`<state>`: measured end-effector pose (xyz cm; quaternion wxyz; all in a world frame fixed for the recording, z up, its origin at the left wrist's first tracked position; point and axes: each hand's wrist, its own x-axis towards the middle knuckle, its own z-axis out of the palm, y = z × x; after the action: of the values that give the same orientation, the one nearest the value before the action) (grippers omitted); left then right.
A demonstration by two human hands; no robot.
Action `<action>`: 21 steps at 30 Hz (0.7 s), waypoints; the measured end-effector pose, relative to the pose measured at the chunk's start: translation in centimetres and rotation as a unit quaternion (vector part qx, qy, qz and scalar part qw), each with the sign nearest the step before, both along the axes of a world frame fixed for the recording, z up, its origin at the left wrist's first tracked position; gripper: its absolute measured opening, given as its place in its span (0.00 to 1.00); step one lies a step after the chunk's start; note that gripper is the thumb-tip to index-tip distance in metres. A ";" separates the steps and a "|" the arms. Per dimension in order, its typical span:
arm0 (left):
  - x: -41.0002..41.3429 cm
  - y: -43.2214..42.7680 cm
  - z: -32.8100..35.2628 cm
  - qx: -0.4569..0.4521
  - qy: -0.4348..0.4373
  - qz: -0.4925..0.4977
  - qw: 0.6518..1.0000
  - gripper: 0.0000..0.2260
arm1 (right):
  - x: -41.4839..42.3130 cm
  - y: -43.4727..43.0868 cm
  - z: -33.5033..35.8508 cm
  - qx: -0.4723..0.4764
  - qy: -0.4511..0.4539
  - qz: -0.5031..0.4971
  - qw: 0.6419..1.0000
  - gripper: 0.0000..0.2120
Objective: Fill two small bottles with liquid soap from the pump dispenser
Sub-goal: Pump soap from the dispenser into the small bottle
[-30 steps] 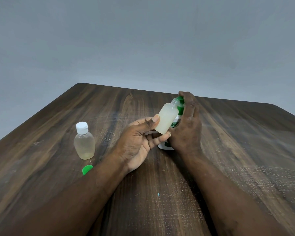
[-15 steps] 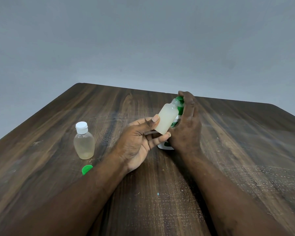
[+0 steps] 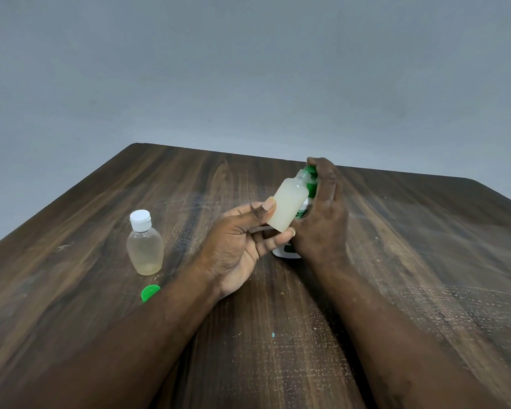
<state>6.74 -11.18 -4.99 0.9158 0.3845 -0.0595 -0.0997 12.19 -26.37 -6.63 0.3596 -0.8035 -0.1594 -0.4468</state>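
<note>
My left hand (image 3: 242,246) holds a small open bottle (image 3: 288,203) of pale cloudy liquid, tilted so its mouth meets the green pump head (image 3: 311,175) of the dispenser. The white dispenser body (image 3: 286,251) stands on the table, mostly hidden behind my right hand (image 3: 322,214), which wraps over the pump top. A second small bottle (image 3: 144,246) with a white cap stands upright to the left, holding pale liquid. A green cap (image 3: 150,292) lies on the table beside my left forearm.
The dark wooden table (image 3: 425,261) ends at a far edge behind the dispenser, with a plain grey wall (image 3: 248,69) beyond. A small blue speck (image 3: 273,335) lies between my forearms.
</note>
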 end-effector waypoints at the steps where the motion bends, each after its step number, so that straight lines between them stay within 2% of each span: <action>1: 0.0 0.0 0.0 0.001 -0.001 -0.001 1.000 0.18 | 0.0 0.0 0.0 0.000 0.000 -0.002 1.000 0.40; 4: 0.0 0.0 0.1 -0.001 0.000 -0.002 1.000 0.18 | 0.1 -0.1 -0.2 -0.004 0.008 -0.008 1.000 0.45; 10: 0.1 0.0 0.0 0.002 0.002 0.004 1.000 0.14 | 0.1 0.1 0.2 -0.005 -0.001 -0.003 1.000 0.36; 17: 0.0 0.0 0.0 0.005 -0.001 0.000 1.000 0.14 | 0.3 -0.1 -0.3 -0.006 0.007 -0.011 1.000 0.42; 21: 0.0 0.0 0.0 0.001 -0.001 -0.001 1.000 0.11 | 0.4 0.0 -0.3 -0.008 -0.002 -0.015 1.000 0.45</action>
<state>6.78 -11.18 -4.94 0.9152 0.3857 -0.0611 -0.0999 12.58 -26.41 -6.91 0.3458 -0.8082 -0.1512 -0.4522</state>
